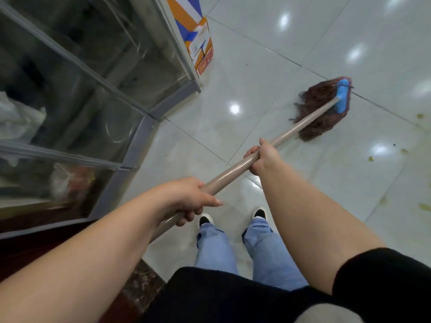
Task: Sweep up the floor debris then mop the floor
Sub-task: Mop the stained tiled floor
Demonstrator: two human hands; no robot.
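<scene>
floor [268, 73]: glossy pale tiles with dark grout lines
mop head [320, 108]: reddish strands lying on the tiles, beyond the right hand [263, 159]
stains [404, 151]: yellowish spots, right of the mop head
box [198, 43]: orange-blue carton, far ahead of the left hand [191, 197]
shoes [206, 220]: below both hands

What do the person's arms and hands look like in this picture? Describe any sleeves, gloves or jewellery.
Both forearms are bare. The left hand and right hand wear no gloves, and no rings or watch are visible. A black sleeve is pushed up past the right elbow. The left sleeve is out of view.
</scene>
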